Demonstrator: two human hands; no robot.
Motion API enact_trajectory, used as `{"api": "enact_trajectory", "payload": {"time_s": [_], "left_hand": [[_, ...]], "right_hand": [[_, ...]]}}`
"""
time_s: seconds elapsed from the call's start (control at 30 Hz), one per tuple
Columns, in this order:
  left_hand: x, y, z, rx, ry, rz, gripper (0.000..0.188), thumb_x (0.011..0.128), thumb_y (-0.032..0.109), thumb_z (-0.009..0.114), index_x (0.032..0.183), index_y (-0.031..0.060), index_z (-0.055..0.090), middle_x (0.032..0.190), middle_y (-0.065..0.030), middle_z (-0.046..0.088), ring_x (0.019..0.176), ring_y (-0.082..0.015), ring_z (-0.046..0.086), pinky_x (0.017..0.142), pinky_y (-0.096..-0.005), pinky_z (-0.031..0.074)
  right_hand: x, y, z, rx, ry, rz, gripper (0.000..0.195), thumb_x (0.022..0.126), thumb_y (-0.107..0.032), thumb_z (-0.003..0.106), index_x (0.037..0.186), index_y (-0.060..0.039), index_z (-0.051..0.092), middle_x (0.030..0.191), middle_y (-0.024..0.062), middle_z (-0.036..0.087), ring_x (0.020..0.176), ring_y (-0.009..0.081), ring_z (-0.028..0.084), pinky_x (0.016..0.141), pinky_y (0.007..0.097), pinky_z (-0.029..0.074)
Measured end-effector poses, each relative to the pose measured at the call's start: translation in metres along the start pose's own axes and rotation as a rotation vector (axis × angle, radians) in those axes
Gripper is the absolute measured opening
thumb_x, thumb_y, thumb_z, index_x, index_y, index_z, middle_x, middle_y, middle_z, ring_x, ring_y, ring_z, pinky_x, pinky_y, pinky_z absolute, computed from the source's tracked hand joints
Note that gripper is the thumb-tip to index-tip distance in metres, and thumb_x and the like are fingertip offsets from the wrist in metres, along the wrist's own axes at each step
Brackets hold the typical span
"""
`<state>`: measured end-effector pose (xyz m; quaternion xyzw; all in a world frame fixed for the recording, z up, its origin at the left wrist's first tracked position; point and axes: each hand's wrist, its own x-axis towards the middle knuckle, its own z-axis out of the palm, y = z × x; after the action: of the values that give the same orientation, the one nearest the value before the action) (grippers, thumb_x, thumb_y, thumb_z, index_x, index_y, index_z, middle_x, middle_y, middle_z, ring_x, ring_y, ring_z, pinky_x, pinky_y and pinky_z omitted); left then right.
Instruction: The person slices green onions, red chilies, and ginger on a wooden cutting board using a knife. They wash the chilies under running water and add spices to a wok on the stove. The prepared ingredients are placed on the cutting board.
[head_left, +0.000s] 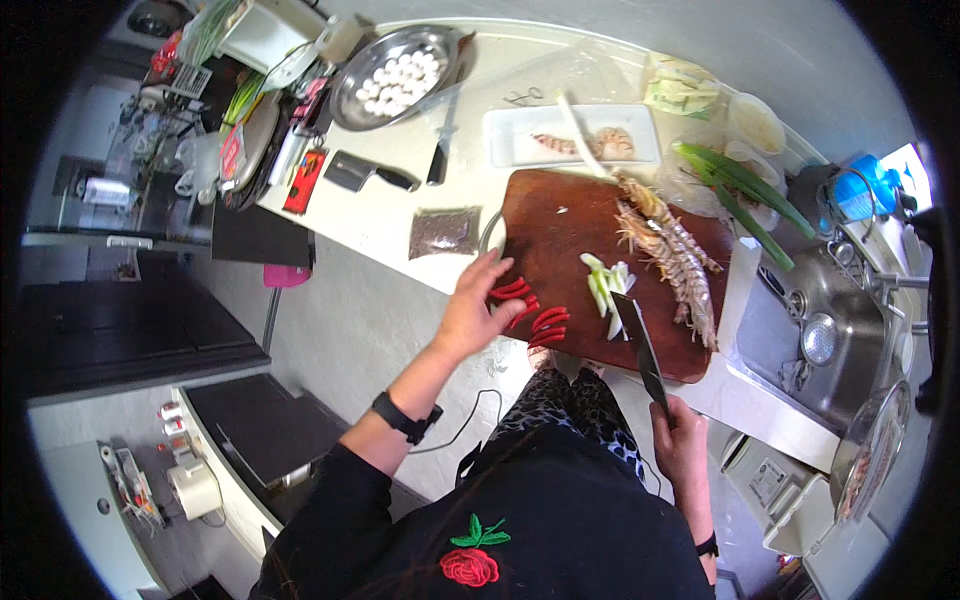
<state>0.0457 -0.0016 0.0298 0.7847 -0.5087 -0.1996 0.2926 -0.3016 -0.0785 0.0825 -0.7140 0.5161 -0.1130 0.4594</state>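
Observation:
My right hand (681, 439) grips the handle of a kitchen knife (641, 345). Its blade lies over the wooden cutting board (547, 217), with the tip at a small pile of sliced scallion (606, 285). My left hand (472, 311) is at the board's left edge, thumb and fingers spread around cut red chilli pieces (510, 289); whether it touches them is hard to tell. More red chilli strips (550, 326) lie just right of the thumb. Large raw prawns (671, 255) rest along the board's right side.
Behind the board stands a white tray (499, 139) with a shelled prawn and a scallion stalk. A steel bowl (345, 97) holds white balls. A cleaver (352, 174) and a sealed packet (444, 232) lie on the left. Scallion greens (750, 191) overhang near the sink (851, 330).

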Motion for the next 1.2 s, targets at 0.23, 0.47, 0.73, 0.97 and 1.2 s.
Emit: {"api": "enact_trajectory", "payload": {"time_s": [0.23,0.47,0.73,0.97,1.2], "left_hand": [[-0.044,-0.029,0.055,0.231,-0.030,0.146,0.059,0.090,0.014,0.063,0.146,0.0134,0.045,0.156,-0.0173,0.031,0.146,-0.0358,0.025,0.116,-0.0563,0.021],[-0.035,-0.020,0.093,0.116,0.171,0.156,0.051,0.093,0.014,0.057,0.141,0.0012,0.046,0.147,-0.0214,0.042,0.138,-0.0406,0.038,0.112,-0.0537,0.030],[-0.041,0.010,0.074,0.030,-0.030,0.229,0.070,0.084,0.014,0.071,0.144,-0.0022,0.039,0.150,-0.0261,0.033,0.140,-0.0422,0.034,0.113,-0.0546,0.028],[-0.029,0.001,0.092,-0.038,0.033,0.271,0.057,0.084,0.007,0.065,0.138,-0.0027,0.047,0.145,-0.0233,0.044,0.136,-0.0396,0.041,0.114,-0.0485,0.030],[-0.021,0.000,0.080,-0.053,0.044,0.235,0.058,0.083,0.004,0.065,0.138,-0.0034,0.047,0.145,-0.0217,0.044,0.137,-0.0376,0.040,0.115,-0.0475,0.030]], "right_hand": [[0.012,-0.030,0.020,-0.108,-0.151,0.036,0.016,0.091,-0.012,0.064,0.101,0.0002,0.068,0.065,0.0224,0.060,0.054,0.0295,0.060,0.057,0.0385,0.048],[0.018,-0.031,0.050,-0.135,-0.114,0.085,0.020,0.094,-0.016,0.059,0.099,0.0021,0.066,0.072,0.0264,0.062,0.064,0.0373,0.063,0.062,0.0415,0.049],[0.024,-0.037,0.075,-0.104,-0.101,0.087,0.020,0.095,-0.016,0.056,0.103,0.0008,0.063,0.076,0.0285,0.062,0.075,0.0467,0.063,0.065,0.0461,0.049],[0.039,-0.037,0.075,-0.185,-0.023,-0.048,0.017,0.094,-0.013,0.055,0.103,-0.0021,0.063,0.077,0.0284,0.063,0.074,0.0470,0.063,0.063,0.0516,0.049],[0.032,-0.034,0.069,-0.281,-0.162,-0.010,0.019,0.092,-0.016,0.057,0.108,-0.0095,0.064,0.079,0.0282,0.064,0.077,0.0472,0.063,0.068,0.0541,0.050]]}}
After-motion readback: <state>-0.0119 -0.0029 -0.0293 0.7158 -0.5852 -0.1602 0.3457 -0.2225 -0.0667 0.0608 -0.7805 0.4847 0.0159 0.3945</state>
